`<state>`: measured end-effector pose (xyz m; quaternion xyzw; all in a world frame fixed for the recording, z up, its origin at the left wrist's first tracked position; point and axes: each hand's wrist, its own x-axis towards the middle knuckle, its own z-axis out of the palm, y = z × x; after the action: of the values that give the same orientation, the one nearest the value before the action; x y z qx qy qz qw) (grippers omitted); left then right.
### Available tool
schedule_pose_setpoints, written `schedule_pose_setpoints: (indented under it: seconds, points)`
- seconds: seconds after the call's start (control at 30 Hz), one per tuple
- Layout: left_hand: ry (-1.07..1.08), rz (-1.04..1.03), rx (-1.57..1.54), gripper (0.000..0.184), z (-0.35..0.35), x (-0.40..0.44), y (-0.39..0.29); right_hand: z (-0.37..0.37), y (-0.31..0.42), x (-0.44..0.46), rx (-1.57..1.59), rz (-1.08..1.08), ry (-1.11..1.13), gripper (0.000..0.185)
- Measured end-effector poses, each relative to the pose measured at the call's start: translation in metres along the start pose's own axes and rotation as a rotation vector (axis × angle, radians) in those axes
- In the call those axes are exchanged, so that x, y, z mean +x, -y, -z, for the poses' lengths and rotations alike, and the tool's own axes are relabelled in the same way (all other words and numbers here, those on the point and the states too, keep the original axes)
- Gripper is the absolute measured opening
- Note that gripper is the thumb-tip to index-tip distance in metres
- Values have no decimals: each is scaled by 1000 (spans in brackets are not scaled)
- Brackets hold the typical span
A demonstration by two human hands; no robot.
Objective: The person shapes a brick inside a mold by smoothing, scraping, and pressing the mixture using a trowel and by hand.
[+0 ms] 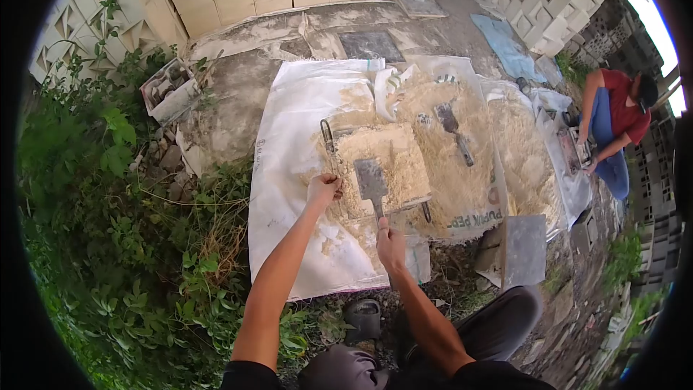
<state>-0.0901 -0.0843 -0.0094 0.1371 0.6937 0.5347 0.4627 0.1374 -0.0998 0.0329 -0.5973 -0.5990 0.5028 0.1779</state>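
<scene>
At the left, green plants (108, 224) grow thickly, and near them a box (173, 105) with pieces of rubble stands on the ground. Next comes a white woven sack (285, 126), spread flat and partly covered with pale, sand-like powder. The left hand (325, 189) has its fingers drawn together at the left edge of a square mould (404, 206); I cannot tell whether they pinch something. This mould lies on the sack, heaped with powder (401, 148), and a wire loop (327, 132) sticks out at its upper left corner. On the powder, toward the near side, rests the blade of a flat trowel (372, 179), and the right hand (390, 247) is closed firmly around its handle. Farther right, a second trowel (453, 130) lies on the powdery sheet, apart from both hands. Below it to the right is a grey slab (525, 251). At the far right, a person in a red shirt (626, 112) is crouching, with both hands at a small box-like object (572, 150).
</scene>
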Motion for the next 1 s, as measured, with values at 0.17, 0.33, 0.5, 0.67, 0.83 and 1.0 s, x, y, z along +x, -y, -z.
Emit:
schedule_pose_setpoints:
  seconds: [0.17, 0.33, 0.5, 0.67, 0.83, 1.0]
  points:
    - [12, 46, 142, 19, 5, -3, -8, -11, 7, -10, 57, 143, -55, 66]
    - [19, 140, -19, 19, 7, -2, -11, -14, -7, 2, -116, 64, 0, 67]
    - [69, 93, -21, 17, 6, -2, 4, 3, 19, -7, 31, 25, -5, 66]
    - [93, 135, -154, 17, 9, -12, 15, -15, -10, 0, 65, 138, -45, 69]
    - [131, 108, -131, 19, 8, -24, 34, -2, -3, 0, -76, 19, 37, 68]
    - [113, 165, 11, 23, 1, -43, 11, 2, 21, -3, 34, 125, -71, 65]
